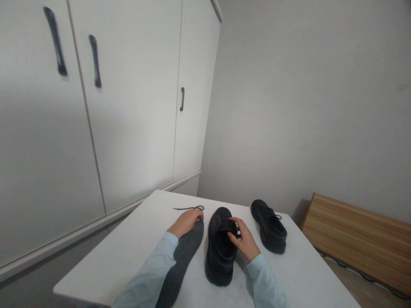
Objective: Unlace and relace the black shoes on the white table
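Observation:
A long, flat, dark grey insole (186, 252) with a felt-like surface slants across the near left of the table. My left hand (189, 221) is closed at its far end, the fingertips partly hidden. Just beyond that hand lies a thin black shoelace (189, 208), looped at its right end. To the right, a black shoe (220, 269) rests upright with its toe pointing away and no lace visible in it. My right hand (244, 239) grips the right side of its opening near the tongue, thumb at the inner edge and fingers outside.
A second black shoe (269, 229), laced, stands at the right of the white table (128, 256). White cupboards (135, 107) with dark handles rise at the left. A grey wall (305, 107) is behind, and a wood-grain panel (356, 239) leans at the right.

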The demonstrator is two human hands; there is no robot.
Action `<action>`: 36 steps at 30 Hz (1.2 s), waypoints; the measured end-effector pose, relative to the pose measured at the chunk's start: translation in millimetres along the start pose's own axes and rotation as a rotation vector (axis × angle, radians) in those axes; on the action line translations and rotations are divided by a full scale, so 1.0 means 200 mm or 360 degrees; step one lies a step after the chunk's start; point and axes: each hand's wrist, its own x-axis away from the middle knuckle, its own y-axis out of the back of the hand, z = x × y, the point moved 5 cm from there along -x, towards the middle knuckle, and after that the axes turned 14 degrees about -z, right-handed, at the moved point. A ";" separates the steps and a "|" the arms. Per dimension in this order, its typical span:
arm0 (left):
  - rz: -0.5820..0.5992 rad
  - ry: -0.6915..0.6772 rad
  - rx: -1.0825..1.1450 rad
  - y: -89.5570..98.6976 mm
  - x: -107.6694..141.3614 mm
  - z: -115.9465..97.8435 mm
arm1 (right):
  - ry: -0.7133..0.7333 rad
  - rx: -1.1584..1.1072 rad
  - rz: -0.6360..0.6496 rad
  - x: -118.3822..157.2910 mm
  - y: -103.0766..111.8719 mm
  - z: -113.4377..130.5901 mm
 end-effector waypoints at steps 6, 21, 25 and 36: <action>0.0135 -0.0026 0.0154 0.15 0.00 -0.05 | 0.0026 0.0035 0.0014 0.00 -0.03 0.02; 0.0364 -0.0318 0.0788 0.29 0.02 -0.66 | 0.0091 -0.0044 0.0015 0.02 -0.06 0.03; 0.0336 -0.0411 0.0540 0.17 0.06 -0.70 | 0.0147 -0.0111 -0.0004 0.02 -0.07 0.02; 0.0219 -0.0920 -0.0140 0.10 0.10 -0.73 | 0.0102 -0.0053 -0.0006 0.02 -0.06 0.03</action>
